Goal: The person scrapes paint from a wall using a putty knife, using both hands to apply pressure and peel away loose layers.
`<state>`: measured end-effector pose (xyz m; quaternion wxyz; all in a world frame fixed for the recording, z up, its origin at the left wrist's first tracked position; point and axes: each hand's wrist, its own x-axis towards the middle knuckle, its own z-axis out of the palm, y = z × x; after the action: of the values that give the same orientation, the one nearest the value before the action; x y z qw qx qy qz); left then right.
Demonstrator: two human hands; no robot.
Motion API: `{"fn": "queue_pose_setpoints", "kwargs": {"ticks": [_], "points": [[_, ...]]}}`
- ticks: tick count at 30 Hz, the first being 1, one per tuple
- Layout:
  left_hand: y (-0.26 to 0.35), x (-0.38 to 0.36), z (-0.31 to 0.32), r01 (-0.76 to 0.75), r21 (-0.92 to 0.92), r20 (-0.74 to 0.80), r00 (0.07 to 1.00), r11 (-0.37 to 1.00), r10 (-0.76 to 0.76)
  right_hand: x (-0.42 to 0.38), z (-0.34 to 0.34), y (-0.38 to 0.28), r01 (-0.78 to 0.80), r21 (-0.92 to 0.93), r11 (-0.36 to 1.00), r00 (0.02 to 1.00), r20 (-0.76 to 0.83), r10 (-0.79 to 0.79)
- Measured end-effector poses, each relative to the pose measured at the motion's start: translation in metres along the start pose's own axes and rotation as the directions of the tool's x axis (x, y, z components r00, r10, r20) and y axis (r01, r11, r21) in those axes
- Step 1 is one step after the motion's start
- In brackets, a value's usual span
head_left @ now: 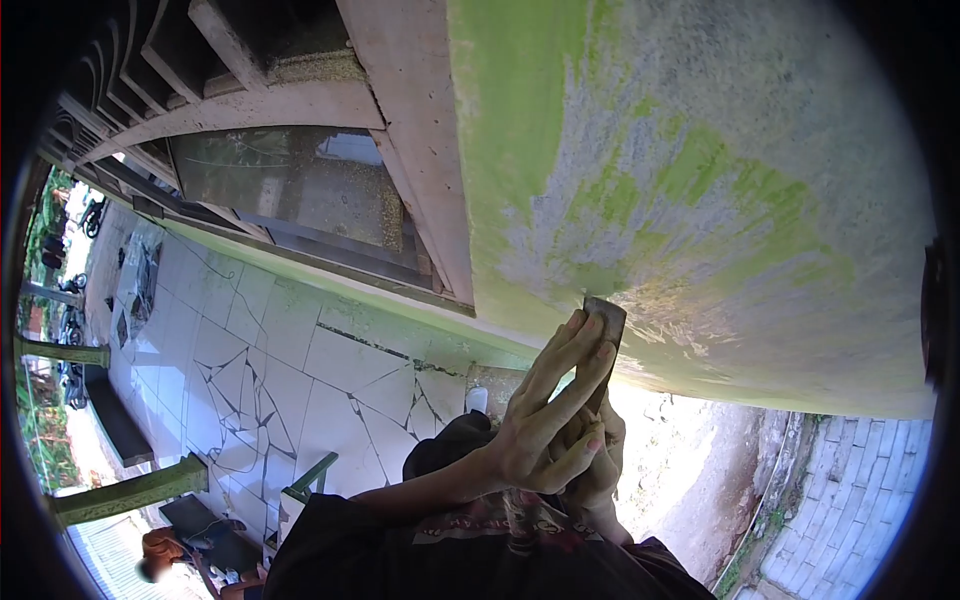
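A scraper (607, 318) with a flat, dull metal blade meets the green painted wall (520, 120) at its edge. My left hand (540, 420) presses long, extended fingers along the blade, with the thumb bent below them. Behind it, my right hand (600, 470) is closed around the lower part of the scraper and mostly hidden by the left. Around the blade the wall is streaked with bare greyish-white patches (570, 190) between strips of green paint.
A window frame (425, 130) with a tilted glass pane (290, 190) borders the wall on the left. Below lies a cracked tiled floor (300, 370). Another person (165, 550) is at the lower left. Grey paving (840, 500) lies at the lower right.
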<state>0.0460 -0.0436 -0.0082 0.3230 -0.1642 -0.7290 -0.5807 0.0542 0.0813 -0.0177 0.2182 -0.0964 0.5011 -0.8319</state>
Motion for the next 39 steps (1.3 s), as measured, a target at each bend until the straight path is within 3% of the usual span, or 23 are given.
{"fn": "queue_pose_setpoints", "kwargs": {"ticks": [2, 5, 8, 9, 13, 15, 18, 20, 22, 24, 28, 29, 32, 33, 35, 39], "points": [[-0.001, -0.004, 0.006, 0.006, 0.017, 0.017, 1.0, 1.0, -0.006, 0.004, 0.007, -0.002, 0.024, -0.015, 1.0, 0.995, -0.101, -0.025], [-0.003, -0.005, 0.022, 0.012, 0.099, 0.022, 1.0, 0.995, -0.014, 0.01, -0.003, -0.015, -0.002, 0.157, 0.988, 1.0, -0.009, 0.003], [-0.003, -0.004, 0.025, -0.002, 0.117, -0.004, 1.0, 0.993, 0.003, 0.009, -0.014, -0.007, -0.025, 0.17, 0.985, 1.0, 0.016, 0.023], [-0.002, -0.004, 0.023, -0.002, 0.097, -0.012, 1.0, 0.995, 0.004, 0.009, -0.004, -0.01, -0.001, 0.11, 0.994, 0.999, -0.042, 0.006], [0.004, 0.0, 0.027, 0.028, 0.133, -0.019, 1.0, 0.991, -0.025, 0.007, -0.002, -0.018, -0.018, 0.183, 0.983, 0.994, -0.104, 0.037], [0.003, -0.004, 0.036, 0.036, 0.133, -0.015, 0.999, 0.99, -0.034, 0.008, -0.012, -0.025, -0.062, 0.18, 0.982, 0.998, 0.008, 0.061], [0.007, -0.002, 0.034, 0.024, 0.159, -0.021, 1.0, 0.987, -0.021, 0.009, -0.012, -0.02, -0.026, 0.162, 0.986, 0.999, 0.024, 0.023], [-0.003, -0.018, 0.052, 0.171, 0.175, -0.136, 0.98, 0.97, -0.149, 0.008, -0.012, -0.013, -0.024, 0.184, 0.983, 0.998, 0.06, 0.014], [0.004, -0.014, 0.056, 0.151, 0.172, -0.1, 0.986, 0.973, -0.135, 0.016, -0.019, -0.014, 0.075, 0.079, 0.994, 0.99, 0.111, -0.083], [0.014, -0.005, 0.05, 0.104, 0.186, -0.049, 0.994, 0.977, -0.096, 0.009, -0.022, -0.028, -0.008, 0.014, 1.0, 0.997, 0.083, 0.007], [0.013, 0.003, 0.042, 0.063, 0.224, -0.092, 0.995, 0.973, -0.043, 0.016, -0.013, -0.03, -0.048, 0.171, 0.984, 0.997, 0.06, 0.039], [0.017, 0.003, 0.045, 0.073, 0.223, -0.098, 0.994, 0.972, -0.052, 0.02, -0.01, -0.026, -0.048, 0.153, 0.987, 0.996, 0.075, 0.037], [0.036, 0.013, 0.048, 0.312, 0.188, -0.24, 0.934, 0.931, -0.265, 0.019, -0.015, -0.029, -0.035, 0.079, 0.996, 0.99, 0.14, 0.023], [0.014, 0.007, 0.033, 0.043, 0.179, -0.086, 0.996, 0.983, -0.028, 0.013, -0.012, -0.032, -0.041, 0.081, 0.996, 0.989, 0.145, 0.029], [0.014, 0.002, 0.037, 0.049, 0.13, -0.027, 0.999, 0.99, -0.046, 0.007, -0.003, -0.041, -0.066, 0.163, 0.985, 0.998, -0.008, 0.068], [0.012, 0.008, 0.023, 0.03, 0.113, -0.049, 0.998, 0.993, -0.025, 0.011, -0.002, -0.021, 0.004, 0.081, 0.997, 1.0, 0.005, -0.004]]}}
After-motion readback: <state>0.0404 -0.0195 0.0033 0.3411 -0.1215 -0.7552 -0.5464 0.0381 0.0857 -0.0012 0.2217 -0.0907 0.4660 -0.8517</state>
